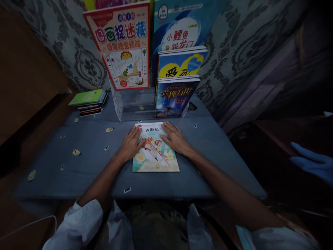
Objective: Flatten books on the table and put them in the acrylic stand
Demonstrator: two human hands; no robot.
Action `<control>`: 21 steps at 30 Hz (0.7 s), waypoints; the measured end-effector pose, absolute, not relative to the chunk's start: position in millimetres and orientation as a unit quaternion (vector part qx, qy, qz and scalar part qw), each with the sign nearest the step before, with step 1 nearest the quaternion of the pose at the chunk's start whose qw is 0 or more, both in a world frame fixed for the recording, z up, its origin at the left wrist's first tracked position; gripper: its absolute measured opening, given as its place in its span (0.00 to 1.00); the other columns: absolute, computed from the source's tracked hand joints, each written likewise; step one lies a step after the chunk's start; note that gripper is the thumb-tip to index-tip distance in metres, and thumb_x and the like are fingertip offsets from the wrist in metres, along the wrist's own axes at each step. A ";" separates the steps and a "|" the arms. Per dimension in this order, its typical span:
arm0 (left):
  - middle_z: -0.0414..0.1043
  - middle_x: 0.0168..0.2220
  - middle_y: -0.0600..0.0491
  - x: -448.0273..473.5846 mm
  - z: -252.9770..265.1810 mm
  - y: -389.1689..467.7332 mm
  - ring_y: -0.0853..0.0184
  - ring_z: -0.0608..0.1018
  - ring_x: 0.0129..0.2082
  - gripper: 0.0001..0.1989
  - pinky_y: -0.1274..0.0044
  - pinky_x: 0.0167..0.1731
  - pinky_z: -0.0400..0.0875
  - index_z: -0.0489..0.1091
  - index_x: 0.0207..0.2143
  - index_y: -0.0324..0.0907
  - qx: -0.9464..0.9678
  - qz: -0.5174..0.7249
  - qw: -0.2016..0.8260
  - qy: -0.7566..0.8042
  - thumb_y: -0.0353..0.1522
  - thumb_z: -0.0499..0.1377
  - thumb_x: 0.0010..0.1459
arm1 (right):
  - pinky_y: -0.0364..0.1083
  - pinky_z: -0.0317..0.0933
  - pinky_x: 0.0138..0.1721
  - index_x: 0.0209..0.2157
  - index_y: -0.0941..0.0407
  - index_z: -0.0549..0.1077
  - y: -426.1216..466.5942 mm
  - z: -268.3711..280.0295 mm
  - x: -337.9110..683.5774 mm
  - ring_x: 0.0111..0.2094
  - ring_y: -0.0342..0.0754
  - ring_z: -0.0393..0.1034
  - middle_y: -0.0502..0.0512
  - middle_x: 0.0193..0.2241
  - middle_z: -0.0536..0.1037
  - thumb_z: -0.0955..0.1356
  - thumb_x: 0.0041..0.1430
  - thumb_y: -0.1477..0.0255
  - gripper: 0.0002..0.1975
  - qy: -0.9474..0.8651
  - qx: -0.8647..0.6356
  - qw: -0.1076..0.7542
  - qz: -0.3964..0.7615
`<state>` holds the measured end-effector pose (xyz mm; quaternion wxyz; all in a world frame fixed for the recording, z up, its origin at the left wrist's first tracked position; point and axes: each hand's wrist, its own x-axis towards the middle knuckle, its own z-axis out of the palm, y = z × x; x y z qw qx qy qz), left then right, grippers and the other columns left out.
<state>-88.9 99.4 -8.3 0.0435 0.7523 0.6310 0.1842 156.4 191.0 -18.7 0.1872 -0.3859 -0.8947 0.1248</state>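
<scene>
A thin paperback book [156, 156] with an illustrated cover and Chinese title lies flat and closed near the middle of the table. My left hand [131, 141] rests on its upper left edge, fingers stretched out. On the upper right edge lies my right hand [175, 138], also flat with the fingers extended. Neither hand grips the book; both touch its cover. Just behind it stands a clear acrylic book rack [135, 110], holding a dark blue book [174, 97] in the front right.
Also in the rack are a red-bordered picture book [125, 48], a yellow-and-blue book [179, 64] and a tall teal book [179, 24]. A stack of books [90, 99] lies at the back left of the blue cloth-covered table [88, 173]. A blue glove-like shape [313, 161] shows at the right.
</scene>
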 end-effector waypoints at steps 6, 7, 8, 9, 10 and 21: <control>0.53 0.69 0.40 -87.6 -5.4 98.9 0.57 0.55 0.70 0.28 0.60 0.66 0.56 0.57 0.66 0.36 0.750 0.174 0.045 0.636 0.42 0.47 0.69 | 0.63 0.49 0.66 0.65 0.61 0.61 188.9 -15.1 155.0 0.69 0.59 0.49 0.67 0.68 0.59 0.58 0.69 0.60 0.30 -0.894 -0.395 0.171 0.122; 0.53 0.69 0.40 -87.4 -4.8 98.8 0.57 0.55 0.70 0.28 0.60 0.66 0.56 0.57 0.66 0.36 0.750 0.173 0.045 0.637 0.42 0.47 0.69 | 0.63 0.49 0.66 0.65 0.62 0.61 188.7 -14.7 154.8 0.69 0.59 0.49 0.67 0.68 0.59 0.58 0.69 0.60 0.30 -0.894 -0.397 0.168 0.121; 0.53 0.69 0.40 -87.2 -4.4 98.8 0.57 0.55 0.70 0.28 0.60 0.65 0.56 0.57 0.66 0.36 0.750 0.172 0.046 0.637 0.42 0.47 0.69 | 0.62 0.49 0.66 0.65 0.61 0.61 188.4 -14.4 154.7 0.69 0.59 0.49 0.66 0.68 0.59 0.59 0.69 0.60 0.29 -0.894 -0.398 0.168 0.120; 0.53 0.69 0.40 -87.0 -4.1 98.8 0.57 0.55 0.70 0.28 0.60 0.65 0.56 0.57 0.66 0.36 0.749 0.171 0.047 0.638 0.42 0.47 0.69 | 0.62 0.49 0.66 0.65 0.61 0.61 187.8 -14.3 154.7 0.69 0.59 0.49 0.66 0.67 0.59 0.59 0.69 0.60 0.29 -0.894 -0.398 0.169 0.119; 0.53 0.69 0.41 -86.9 -3.9 98.8 0.57 0.55 0.70 0.28 0.60 0.65 0.57 0.57 0.66 0.37 0.749 0.170 0.048 0.639 0.42 0.47 0.69 | 0.63 0.49 0.66 0.65 0.60 0.62 186.9 -14.1 155.0 0.69 0.59 0.49 0.65 0.67 0.60 0.59 0.69 0.60 0.29 -0.894 -0.397 0.173 0.119; 0.52 0.70 0.41 -86.1 -3.8 98.8 0.57 0.54 0.71 0.28 0.60 0.66 0.55 0.56 0.66 0.36 0.747 0.161 0.046 0.643 0.42 0.47 0.69 | 0.63 0.49 0.66 0.65 0.60 0.62 155.9 -6.5 158.8 0.69 0.59 0.50 0.67 0.67 0.59 0.59 0.69 0.61 0.28 -0.899 -0.384 0.170 0.125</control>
